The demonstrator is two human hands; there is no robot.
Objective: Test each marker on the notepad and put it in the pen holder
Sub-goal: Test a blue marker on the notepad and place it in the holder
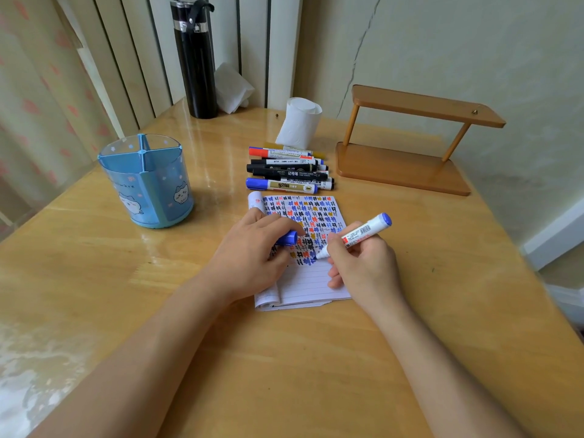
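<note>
— Forearms (151, 349) are in close. What are the hands doing?
— My right hand (360, 263) pinches the blue marker (363, 232), tip on the notepad (316, 279), barrel slanting up and right. My left hand (252, 251) curls round its cap (289, 238).
— And the pen holder (145, 181)?
— Well off to my left, nearer the left hand.

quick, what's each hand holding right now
Left hand: closed on the blue marker cap, resting on the notepad.
Right hand: closed on the uncapped blue marker, tip on the notepad.
</note>
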